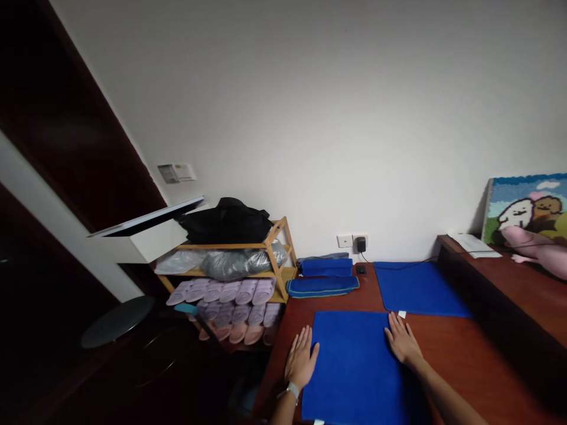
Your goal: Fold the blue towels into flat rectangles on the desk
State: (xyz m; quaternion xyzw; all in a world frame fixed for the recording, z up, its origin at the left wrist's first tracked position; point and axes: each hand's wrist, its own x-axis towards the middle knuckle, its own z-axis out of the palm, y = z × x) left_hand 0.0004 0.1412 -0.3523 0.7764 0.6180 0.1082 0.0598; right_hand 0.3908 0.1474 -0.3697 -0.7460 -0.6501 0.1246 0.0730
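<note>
A blue towel [352, 366] lies spread flat on the reddish-brown wooden table [452, 354], a small white tag at its near edge. My left hand [302, 359] rests by its left edge, palm down, fingers stretched out. At the towel's upper right corner, my right hand [402, 339] lies flat with its fingers extended. Just beyond those fingertips is a white tag of a second blue towel [420, 288], also laid flat. Farther back sit a folded blue towel [325, 268] and, in front of it, another folded blue cloth [322, 286] with a light green edge.
Left of the table, a wooden rack [283, 260] holds rows of slippers [230, 292] and a black bag [227, 221]. A plugged-in adapter [361, 244] sits on the wall. A raised shelf on the right carries a pink plush toy [538, 251] and a picture [527, 206].
</note>
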